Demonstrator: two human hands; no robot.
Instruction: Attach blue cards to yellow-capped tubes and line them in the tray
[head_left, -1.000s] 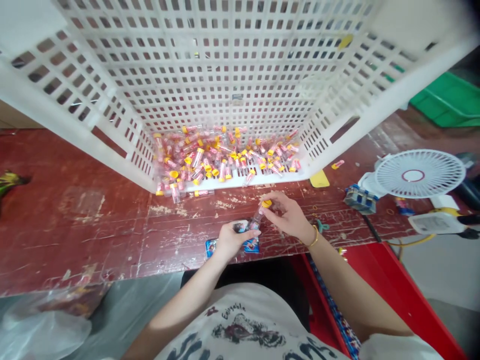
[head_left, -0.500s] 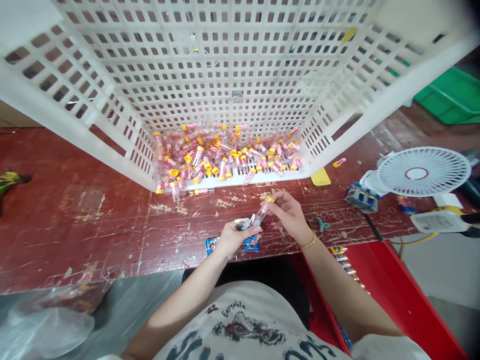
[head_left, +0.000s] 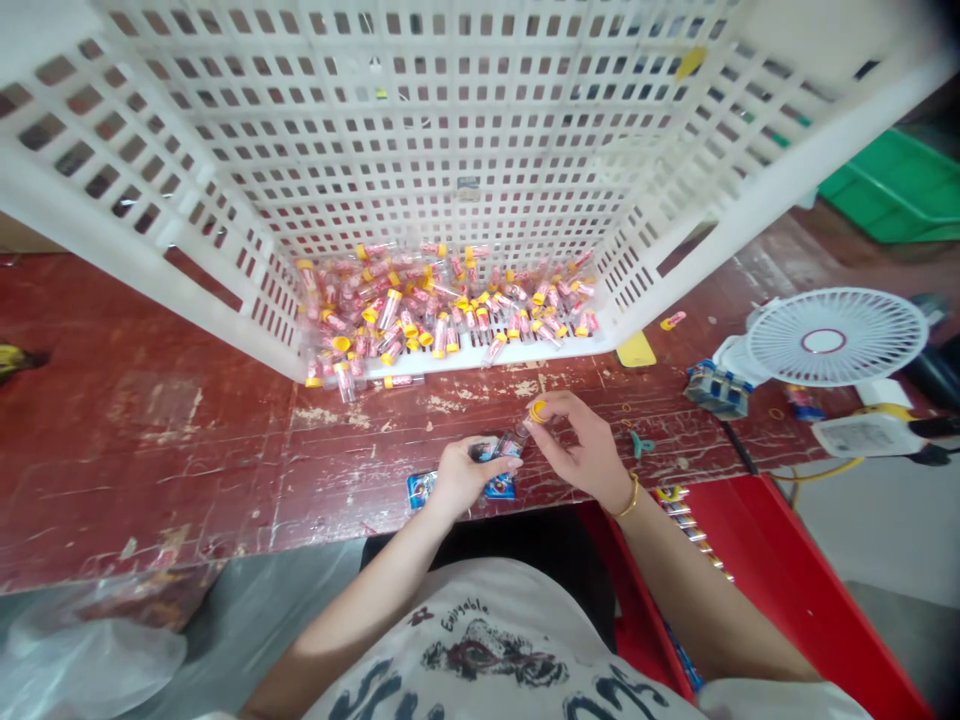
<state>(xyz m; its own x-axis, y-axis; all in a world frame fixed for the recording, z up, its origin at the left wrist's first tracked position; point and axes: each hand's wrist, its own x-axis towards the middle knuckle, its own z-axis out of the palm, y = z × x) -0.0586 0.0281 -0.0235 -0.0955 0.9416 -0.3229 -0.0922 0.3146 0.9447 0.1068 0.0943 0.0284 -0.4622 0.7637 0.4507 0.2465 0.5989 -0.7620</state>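
The right hand had its grip pinched on the yellow cap of a small clear tube. The left hand had its grip closed on the tube's lower end, just above blue packets at the red worktop's near edge. Beyond, a white crate tipped on its side held a heap of like tubes; a small fan stood to the right.

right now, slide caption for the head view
Left hand and right hand hold a clear yellow-capped tube over a scuffed red table before a white slotted plastic crate.
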